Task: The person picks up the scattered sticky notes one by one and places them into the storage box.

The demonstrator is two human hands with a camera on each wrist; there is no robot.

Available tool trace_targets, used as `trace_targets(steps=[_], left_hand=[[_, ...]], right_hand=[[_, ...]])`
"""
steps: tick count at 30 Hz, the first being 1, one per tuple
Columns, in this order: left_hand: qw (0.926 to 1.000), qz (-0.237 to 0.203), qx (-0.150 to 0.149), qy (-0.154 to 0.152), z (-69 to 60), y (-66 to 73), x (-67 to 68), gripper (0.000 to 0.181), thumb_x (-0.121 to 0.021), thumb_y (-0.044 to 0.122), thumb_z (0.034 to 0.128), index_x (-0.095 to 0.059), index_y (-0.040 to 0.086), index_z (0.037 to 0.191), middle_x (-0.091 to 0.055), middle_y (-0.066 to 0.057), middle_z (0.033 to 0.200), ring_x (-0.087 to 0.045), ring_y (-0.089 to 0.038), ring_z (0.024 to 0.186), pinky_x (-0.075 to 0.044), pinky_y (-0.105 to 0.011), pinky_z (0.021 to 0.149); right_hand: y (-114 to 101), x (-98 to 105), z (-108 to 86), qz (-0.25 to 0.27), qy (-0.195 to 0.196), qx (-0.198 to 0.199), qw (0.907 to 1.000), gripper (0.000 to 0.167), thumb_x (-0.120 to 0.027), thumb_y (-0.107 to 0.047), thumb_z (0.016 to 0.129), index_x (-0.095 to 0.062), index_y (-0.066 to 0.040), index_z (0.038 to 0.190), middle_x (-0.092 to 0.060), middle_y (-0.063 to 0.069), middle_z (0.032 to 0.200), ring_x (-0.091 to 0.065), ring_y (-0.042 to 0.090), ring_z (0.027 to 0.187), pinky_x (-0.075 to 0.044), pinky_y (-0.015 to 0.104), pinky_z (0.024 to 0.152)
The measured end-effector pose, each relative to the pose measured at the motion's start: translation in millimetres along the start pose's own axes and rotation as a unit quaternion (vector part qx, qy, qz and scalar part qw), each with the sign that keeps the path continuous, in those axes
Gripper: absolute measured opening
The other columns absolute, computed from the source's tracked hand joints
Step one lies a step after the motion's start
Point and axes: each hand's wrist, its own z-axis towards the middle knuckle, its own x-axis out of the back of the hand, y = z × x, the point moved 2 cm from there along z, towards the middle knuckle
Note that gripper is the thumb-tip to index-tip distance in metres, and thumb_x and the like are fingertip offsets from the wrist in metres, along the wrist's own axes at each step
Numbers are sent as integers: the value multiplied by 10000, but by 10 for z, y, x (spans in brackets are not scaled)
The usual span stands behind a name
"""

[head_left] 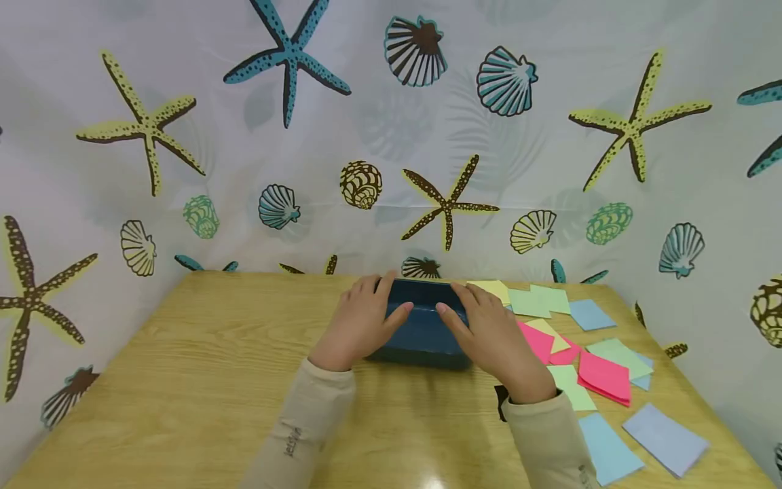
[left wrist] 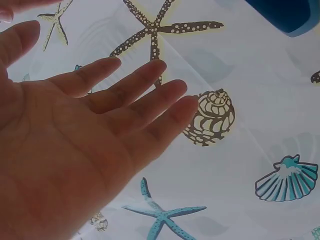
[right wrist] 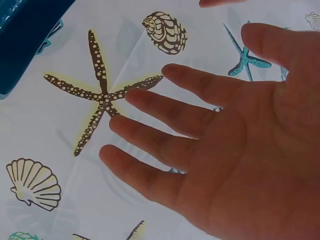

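Note:
A dark blue open-topped rectangular bin (head_left: 421, 334) stands on the wooden table. My left hand (head_left: 360, 322) is at its left side and my right hand (head_left: 491, 329) at its right, thumbs pointing inward across it. Both wrist views show palms with straight, spread fingers and nothing held. Only a corner of the bin (left wrist: 295, 15) appears beyond the left fingers, with a visible gap. Likewise, the bin's corner (right wrist: 30, 40) lies apart from the right fingertips. In the head view my hands cover the bin's side edges.
Loose sticky notes spread over the table's right side, among them a pink pad (head_left: 605, 375), a blue note (head_left: 607, 448) and a lilac note (head_left: 666, 438). A small black item (head_left: 501, 403) shows beside the right wrist. A patterned curtain (head_left: 342, 129) hangs behind the table (head_left: 232, 380).

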Motion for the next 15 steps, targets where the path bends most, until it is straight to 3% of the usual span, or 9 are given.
trace_targets(steps=[5,9,13,15], left_hand=[[9994,-307,143,-54,61,-131,-28,654,-467,410,1000,-301,11,1491,-446,-238,1378,-452,-385,1249,-378,-503,1011],[9970,-535,502,-244,121,-292,-63,619,-463,355,1013,-301,-17,1481,-434,-257,1370,-475,-380,1224,-420,-472,978],[9943,-466,849,-436,167,-467,-133,589,-471,302,1017,-313,-46,1464,-406,-277,1390,-454,-383,1249,-425,-468,977],[9942,-364,885,-486,198,-545,-182,560,-481,268,1015,-342,-69,1440,-422,-283,1378,-468,-382,1239,-433,-462,971]], right_hand=[[121,-3,56,545,-250,27,9982,680,-332,-489,1018,-300,-4,1493,-321,260,1490,-293,460,1354,-253,617,1052],[262,-53,146,1058,-479,-9,9932,653,-317,-442,1035,-288,30,1487,-310,275,1491,-304,447,1356,-266,586,1064],[420,-138,223,1245,-419,-133,9912,605,-327,-381,1047,-317,56,1466,-350,284,1465,-338,445,1337,-285,571,1060],[501,-184,242,1307,-331,-267,9905,598,-334,-376,1046,-333,61,1454,-393,281,1434,-364,444,1319,-306,566,1048]])
